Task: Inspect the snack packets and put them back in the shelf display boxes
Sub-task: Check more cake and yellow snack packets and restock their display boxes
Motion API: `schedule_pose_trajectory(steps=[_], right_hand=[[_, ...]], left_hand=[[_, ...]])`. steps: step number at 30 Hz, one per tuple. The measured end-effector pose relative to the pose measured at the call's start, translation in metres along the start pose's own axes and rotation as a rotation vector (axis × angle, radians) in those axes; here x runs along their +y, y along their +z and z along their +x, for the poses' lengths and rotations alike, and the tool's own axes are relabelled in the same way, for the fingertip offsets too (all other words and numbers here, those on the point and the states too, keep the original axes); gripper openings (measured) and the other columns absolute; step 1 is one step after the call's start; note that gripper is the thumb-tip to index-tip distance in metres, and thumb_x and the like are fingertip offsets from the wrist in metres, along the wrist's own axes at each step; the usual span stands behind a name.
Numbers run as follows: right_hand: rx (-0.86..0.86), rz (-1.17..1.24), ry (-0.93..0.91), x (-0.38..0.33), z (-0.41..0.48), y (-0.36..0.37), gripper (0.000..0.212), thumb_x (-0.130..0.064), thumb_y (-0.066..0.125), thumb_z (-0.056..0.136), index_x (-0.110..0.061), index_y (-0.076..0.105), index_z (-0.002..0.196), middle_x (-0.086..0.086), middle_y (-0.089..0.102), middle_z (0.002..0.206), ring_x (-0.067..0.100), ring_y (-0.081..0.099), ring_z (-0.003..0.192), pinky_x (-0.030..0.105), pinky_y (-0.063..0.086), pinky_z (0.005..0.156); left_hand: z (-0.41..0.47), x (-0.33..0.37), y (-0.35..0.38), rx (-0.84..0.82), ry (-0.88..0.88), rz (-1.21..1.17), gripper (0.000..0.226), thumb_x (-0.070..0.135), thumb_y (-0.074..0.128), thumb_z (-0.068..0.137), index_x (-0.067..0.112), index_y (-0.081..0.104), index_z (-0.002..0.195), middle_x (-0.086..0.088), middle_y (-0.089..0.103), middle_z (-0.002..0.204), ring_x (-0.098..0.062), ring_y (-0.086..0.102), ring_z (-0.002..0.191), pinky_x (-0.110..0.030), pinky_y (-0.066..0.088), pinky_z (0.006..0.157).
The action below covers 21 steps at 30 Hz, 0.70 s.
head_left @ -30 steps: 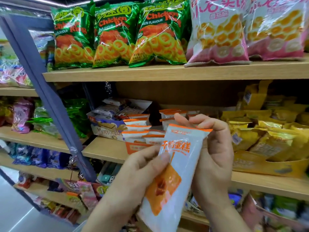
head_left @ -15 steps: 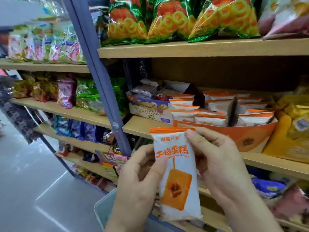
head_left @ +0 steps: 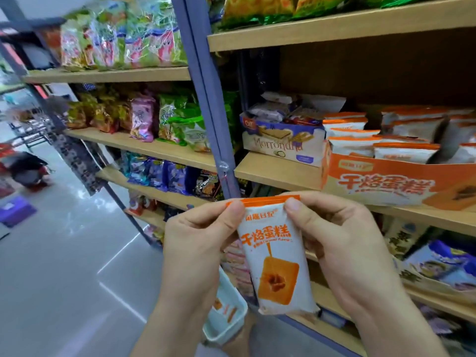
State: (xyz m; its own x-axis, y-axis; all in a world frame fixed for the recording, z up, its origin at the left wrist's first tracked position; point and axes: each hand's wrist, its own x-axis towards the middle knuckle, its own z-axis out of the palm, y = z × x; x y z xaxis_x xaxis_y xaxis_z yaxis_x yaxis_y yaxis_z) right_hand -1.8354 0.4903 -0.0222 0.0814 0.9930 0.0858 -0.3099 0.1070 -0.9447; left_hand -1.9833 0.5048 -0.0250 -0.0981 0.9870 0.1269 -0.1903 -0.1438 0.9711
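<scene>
Inspection step, by the look of it. One white-and-orange cake packet (head_left: pixel 277 256) held upright in front of the shelving, printed face toward the camera, well below and to the left of its display box.

Left hand (head_left: pixel 198 251): thumb and forefinger pinching the packet's top-left corner at the orange seal strip; the remaining fingers are curled behind. Right hand (head_left: pixel 342 248): thumb pressed on the top-right corner of the same seal, fingers wrapped round the back edge. Both hands closed on the packet; the lower end hangs free.

Orange display box (head_left: pixel 381 181) sits on the middle shelf (head_left: pixel 278 173), far right, open at the top, with matching packets (head_left: pixel 404 152) standing in rows inside. Just left of it, a white-and-purple wafer box (head_left: pixel 283 143). A pale blue basket (head_left: pixel 226 313) hangs low, below the hands, with a few orange items in it; too blurred to tell whether they are the same packets.

Judgement: seal and front are being checked, return not yet begun. Next move calls for lifting the packet up and right to the orange box, then sliding it upright into a gap between the standing packets. One hand likely suffices for the carry. The rows look fairly full near the front; a gap shows toward the right side.
</scene>
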Motion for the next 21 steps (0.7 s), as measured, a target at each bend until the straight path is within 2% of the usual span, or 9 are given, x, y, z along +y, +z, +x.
schedule_pose_trajectory(steps=[4, 7, 10, 17, 21], right_hand=[[-0.017, 0.007, -0.001, 0.002, -0.001, 0.011, 0.018, -0.027, 0.066, 0.068, -0.021, 0.08, 0.077, 0.001, 0.076, 0.078, 0.012, 0.073, 0.071, 0.018, 0.054, 0.055], [-0.083, -0.071, 0.015, 0.003, -0.002, 0.019, 0.022, -0.033, 0.066, 0.069, -0.02, 0.077, 0.083, 0.0, 0.077, 0.08, 0.012, 0.074, 0.075, 0.018, 0.055, 0.059], [-0.051, -0.124, 0.016, 0.007, -0.004, 0.025, 0.023, -0.037, 0.066, 0.069, -0.02, 0.076, 0.079, -0.003, 0.076, 0.077, 0.013, 0.074, 0.072, 0.02, 0.055, 0.057], [-0.001, -0.163, -0.038, 0.009, -0.003, 0.03, 0.024, -0.039, 0.066, 0.068, -0.022, 0.078, 0.078, -0.004, 0.075, 0.074, 0.01, 0.073, 0.071, 0.018, 0.053, 0.054], [-0.041, -0.227, -0.07, 0.011, -0.003, 0.031, 0.009, -0.03, 0.07, 0.079, -0.027, 0.078, 0.079, -0.009, 0.075, 0.075, 0.005, 0.071, 0.075, 0.013, 0.052, 0.06]], left_hand=[[0.001, 0.003, -0.007, 0.061, 0.062, 0.022, 0.017, 0.029, 0.073, 0.057, 0.02, 0.08, 0.069, -0.01, 0.075, 0.073, -0.022, 0.071, 0.066, -0.029, 0.058, 0.058], [0.0, 0.003, -0.009, 0.093, 0.097, 0.035, 0.019, 0.032, 0.074, 0.055, 0.023, 0.08, 0.07, -0.007, 0.075, 0.072, -0.019, 0.071, 0.066, -0.027, 0.057, 0.059], [0.0, 0.003, -0.011, 0.104, 0.106, 0.019, 0.021, 0.034, 0.074, 0.056, 0.021, 0.08, 0.071, -0.007, 0.075, 0.072, -0.019, 0.07, 0.065, -0.026, 0.055, 0.058], [0.005, 0.005, -0.021, -0.033, 0.044, 0.052, 0.026, 0.037, 0.076, 0.058, 0.023, 0.08, 0.08, -0.008, 0.075, 0.081, -0.02, 0.072, 0.074, -0.028, 0.056, 0.062], [0.01, 0.006, -0.029, -0.137, 0.067, 0.18, 0.025, 0.028, 0.077, 0.062, 0.023, 0.08, 0.087, -0.008, 0.076, 0.085, -0.021, 0.072, 0.079, -0.027, 0.056, 0.066]])
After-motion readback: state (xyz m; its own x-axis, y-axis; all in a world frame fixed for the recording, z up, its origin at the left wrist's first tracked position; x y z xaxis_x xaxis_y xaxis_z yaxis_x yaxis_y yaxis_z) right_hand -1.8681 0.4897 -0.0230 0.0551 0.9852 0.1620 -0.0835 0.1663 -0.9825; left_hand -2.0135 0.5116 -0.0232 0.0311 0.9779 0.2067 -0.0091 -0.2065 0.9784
